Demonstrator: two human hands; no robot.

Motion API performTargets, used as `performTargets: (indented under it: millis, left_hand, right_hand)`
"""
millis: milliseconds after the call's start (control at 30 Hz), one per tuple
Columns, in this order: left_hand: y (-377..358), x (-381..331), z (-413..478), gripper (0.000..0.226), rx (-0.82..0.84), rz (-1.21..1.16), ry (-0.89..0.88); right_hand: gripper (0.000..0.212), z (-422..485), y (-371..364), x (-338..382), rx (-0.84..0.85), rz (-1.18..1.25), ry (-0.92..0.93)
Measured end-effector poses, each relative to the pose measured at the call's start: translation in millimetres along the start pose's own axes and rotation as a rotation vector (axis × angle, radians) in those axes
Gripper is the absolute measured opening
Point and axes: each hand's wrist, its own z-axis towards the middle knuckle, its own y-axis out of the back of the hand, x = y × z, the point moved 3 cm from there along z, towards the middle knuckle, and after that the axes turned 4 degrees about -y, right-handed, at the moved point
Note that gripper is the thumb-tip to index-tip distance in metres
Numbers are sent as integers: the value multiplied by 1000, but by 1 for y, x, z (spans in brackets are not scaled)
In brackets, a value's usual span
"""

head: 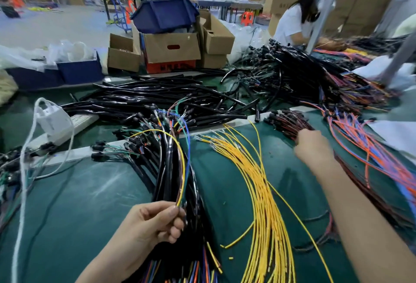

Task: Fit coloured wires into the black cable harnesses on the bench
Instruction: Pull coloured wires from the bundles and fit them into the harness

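My left hand grips a black cable harness near the bench's front edge, pinching it with thumb and fingers; a yellow wire and a blue wire arc out of its top. A loose fan of yellow wires lies to the right of it on the green mat. My right hand reaches far right onto a bundle of dark red-brown wires with black ends; its fingers are blurred and hidden behind the hand. Orange and blue wires lie further right.
A heap of black sleeved cables covers the middle of the bench, more harnesses behind. A white power strip and adapter sit at left. Cardboard boxes and a blue bin stand behind. Another person works at the far right.
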Motion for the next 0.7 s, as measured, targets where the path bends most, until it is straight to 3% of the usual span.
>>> performTargets:
  millis: [100, 300, 467, 600, 700]
  left_hand:
    - [0, 1, 3, 18, 28, -12, -8]
    - [4, 5, 5, 20, 51, -38, -9]
    - [7, 6, 5, 51, 88, -24, -3]
    - [4, 4, 4, 20, 109, -53, 2]
    - [3, 3, 3, 18, 99, -60, -1]
  right_hand:
    - [30, 23, -10, -34, -65, -192, -130]
    - [29, 34, -24, -41, -103, -234, -136]
    - [27, 31, -24, -37, -13, -259, -119]
    - [20, 32, -23, -34, 92, -165, -84]
    - [27, 31, -21, -17, 170, -9, 30]
